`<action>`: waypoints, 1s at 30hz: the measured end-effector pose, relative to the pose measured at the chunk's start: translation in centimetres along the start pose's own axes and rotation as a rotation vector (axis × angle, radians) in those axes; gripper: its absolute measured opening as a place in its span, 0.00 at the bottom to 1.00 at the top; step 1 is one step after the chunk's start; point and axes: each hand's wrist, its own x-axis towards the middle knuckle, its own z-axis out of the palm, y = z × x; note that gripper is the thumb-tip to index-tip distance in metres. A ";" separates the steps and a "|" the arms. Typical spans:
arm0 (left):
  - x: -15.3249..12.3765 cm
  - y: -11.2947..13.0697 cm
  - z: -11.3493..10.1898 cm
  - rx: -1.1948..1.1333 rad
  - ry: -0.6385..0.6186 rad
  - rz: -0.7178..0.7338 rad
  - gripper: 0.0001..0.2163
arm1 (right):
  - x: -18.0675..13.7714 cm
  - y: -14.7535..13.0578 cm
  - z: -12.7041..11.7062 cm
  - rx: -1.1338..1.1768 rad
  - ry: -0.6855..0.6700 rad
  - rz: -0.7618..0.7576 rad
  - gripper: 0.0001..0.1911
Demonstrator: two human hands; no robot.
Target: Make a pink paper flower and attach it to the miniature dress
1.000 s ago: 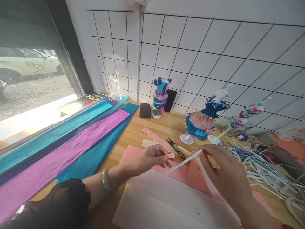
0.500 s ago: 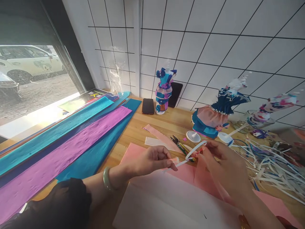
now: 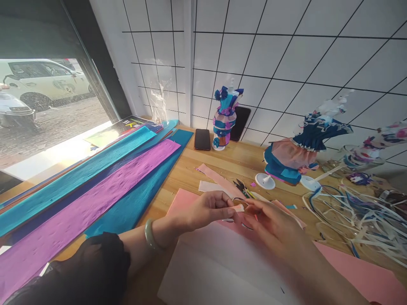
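Daylight from the window (image 3: 54, 101) overexposes the ledge (image 3: 40, 163) beneath it and glints on the clear plastic bag (image 3: 160, 106) right of it, while the black sleeve (image 3: 82, 271) below it looks dim, the right hand (image 3: 276, 224) appears shaded and slightly soft, and wide-angle distortion stretches the figurine (image 3: 386, 140) farthest from it

Craft workspace, perhaps a shop | dressed mannequins (image 3: 224, 117) | coloured sheets (image 3: 104, 199) | street-side window (image 3: 41, 97)

The wooden tabletop (image 3: 187, 167) shows light grain. On it lie teal crepe paper (image 3: 149, 186) along the left, a black smartphone (image 3: 202, 139) toward the back, a pink sheet (image 3: 179, 201) nearer the front, and tangled white and blue strips (image 3: 365, 224) at the right. A miniature dress form (image 3: 224, 120) stands just beside the smartphone.
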 end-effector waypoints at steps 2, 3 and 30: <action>0.1 -0.2 -0.1 -0.032 -0.001 0.014 0.13 | -0.1 -1.1 0.2 0.043 -0.095 -0.026 0.13; 0.1 -0.3 -0.1 -0.044 -0.003 0.016 0.13 | -0.2 -1.5 0.3 0.079 -0.133 -0.019 0.12; 0.2 -0.4 0.9 0.150 0.260 0.048 0.12 | -1.2 -1.9 1.0 0.333 0.031 -0.049 0.09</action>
